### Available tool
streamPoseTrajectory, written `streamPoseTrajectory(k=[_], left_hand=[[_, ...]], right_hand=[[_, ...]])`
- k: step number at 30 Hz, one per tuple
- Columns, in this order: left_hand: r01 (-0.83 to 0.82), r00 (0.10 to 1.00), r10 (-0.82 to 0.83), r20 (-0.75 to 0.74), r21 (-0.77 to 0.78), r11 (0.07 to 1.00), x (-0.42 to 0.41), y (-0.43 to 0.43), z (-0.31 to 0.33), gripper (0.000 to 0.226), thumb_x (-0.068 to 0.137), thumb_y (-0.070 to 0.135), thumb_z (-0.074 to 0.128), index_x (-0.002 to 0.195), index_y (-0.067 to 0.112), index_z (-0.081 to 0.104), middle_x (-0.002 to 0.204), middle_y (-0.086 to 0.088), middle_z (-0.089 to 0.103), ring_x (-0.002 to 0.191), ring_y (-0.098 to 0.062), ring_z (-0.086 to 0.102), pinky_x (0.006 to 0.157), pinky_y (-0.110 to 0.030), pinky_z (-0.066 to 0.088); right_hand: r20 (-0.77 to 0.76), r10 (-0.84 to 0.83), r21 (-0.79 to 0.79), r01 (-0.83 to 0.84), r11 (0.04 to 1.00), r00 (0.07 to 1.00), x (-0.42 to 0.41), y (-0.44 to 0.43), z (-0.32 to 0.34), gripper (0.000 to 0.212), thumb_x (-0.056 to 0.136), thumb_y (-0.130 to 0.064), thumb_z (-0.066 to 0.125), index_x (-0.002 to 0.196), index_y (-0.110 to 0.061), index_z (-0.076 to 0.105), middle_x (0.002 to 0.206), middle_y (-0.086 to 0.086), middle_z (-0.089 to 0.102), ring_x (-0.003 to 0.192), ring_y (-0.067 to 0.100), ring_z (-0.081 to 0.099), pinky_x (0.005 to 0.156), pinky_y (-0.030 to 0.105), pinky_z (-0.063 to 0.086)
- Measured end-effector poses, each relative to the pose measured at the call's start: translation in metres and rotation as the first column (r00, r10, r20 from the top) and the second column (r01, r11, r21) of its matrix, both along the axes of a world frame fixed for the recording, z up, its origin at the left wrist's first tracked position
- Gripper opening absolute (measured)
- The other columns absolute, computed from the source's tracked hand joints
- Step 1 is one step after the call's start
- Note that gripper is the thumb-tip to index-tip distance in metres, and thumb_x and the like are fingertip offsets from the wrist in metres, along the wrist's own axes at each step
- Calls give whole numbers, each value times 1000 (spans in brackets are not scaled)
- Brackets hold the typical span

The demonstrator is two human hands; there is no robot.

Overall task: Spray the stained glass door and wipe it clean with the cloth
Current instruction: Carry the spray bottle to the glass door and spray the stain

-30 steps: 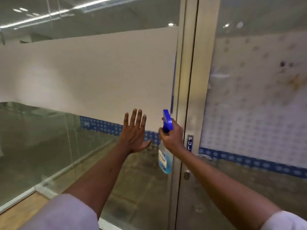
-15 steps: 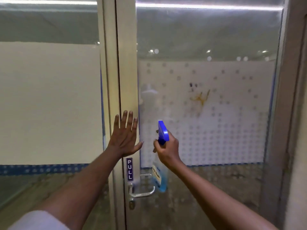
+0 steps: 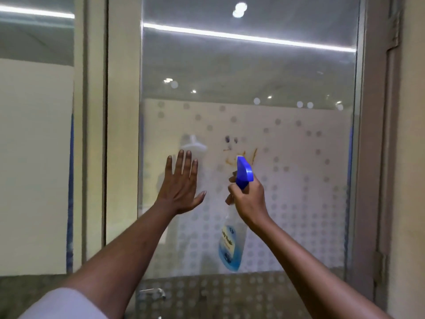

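The glass door (image 3: 299, 72) fills the view, with a frosted dotted band across its middle. Yellow-brown streaks and dark smudges form a stain (image 3: 232, 149) on that band. My right hand (image 3: 249, 200) grips a clear spray bottle (image 3: 230, 242) of blue liquid; its blue trigger head (image 3: 243, 172) sits just below the stain, pointed at the glass. My left hand (image 3: 181, 187) is raised flat with fingers spread, at or close to the glass left of the stain. No cloth is in view.
The door's metal frame (image 3: 122, 134) runs down the left side, with another glass panel (image 3: 34, 157) beyond it. A metal door handle (image 3: 156, 292) shows at the bottom. The right frame and hinge (image 3: 379, 261) stand against a wall.
The view has swung right and up, from the side panel to the stained door. Both hands rose; the left went from the frame onto the door glass and the bottle's head came up under the stain.
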State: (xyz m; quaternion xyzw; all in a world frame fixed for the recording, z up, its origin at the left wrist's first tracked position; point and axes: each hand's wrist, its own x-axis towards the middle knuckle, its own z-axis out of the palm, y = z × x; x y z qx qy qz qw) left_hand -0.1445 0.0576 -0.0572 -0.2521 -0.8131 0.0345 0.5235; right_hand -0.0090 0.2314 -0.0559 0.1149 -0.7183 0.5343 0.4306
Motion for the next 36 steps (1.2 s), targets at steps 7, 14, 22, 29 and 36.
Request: streamPoseTrajectory(k=[7,14,22,29,36], left_hand=[[9,1000,-9,9,18,1000,-29,13,12,102,87,71,30,150,-8,18,157,-33,12,146,-49,8,112,-69,17],[43,995,-42,-89,11,999,-50,15,11,102,87,72,31,150,-7,21,158,-31,12,146,-48,9,113,-69,14],[61,986,-58,-154,15,998,-57,14,9,94,90,66,30,151,-5,21,159,-30,11,147,-45,6,114,-67,11],[50,989,-46,-141,24,998,-60,15,8,92,90,65,26,151,-3,16,159,-29,10,148,-44,4,115,-67,11],[37,991,-34,-129,19,999,-58,15,9,92,90,66,25,151,-2,15,159,-29,9,148,-45,3,116,-66,7]], right_hand=[[-23,42,60,-41,997,999,-18,28,32,19,84,2,55,102,-4,54,79,28,62,55,29,65,59,46,58],[9,55,68,-55,996,998,-38,28,41,16,86,-1,58,101,-7,56,76,17,62,57,27,66,61,43,61],[35,33,64,-35,997,999,-53,17,48,16,87,0,58,101,-7,56,84,24,61,58,27,64,56,33,59],[61,5,64,-9,998,998,-54,15,55,16,87,-1,57,102,-7,57,72,13,60,53,24,64,58,36,59],[65,-30,71,25,997,997,-55,14,64,9,86,-3,56,94,-5,59,65,14,60,53,27,65,58,37,57]])
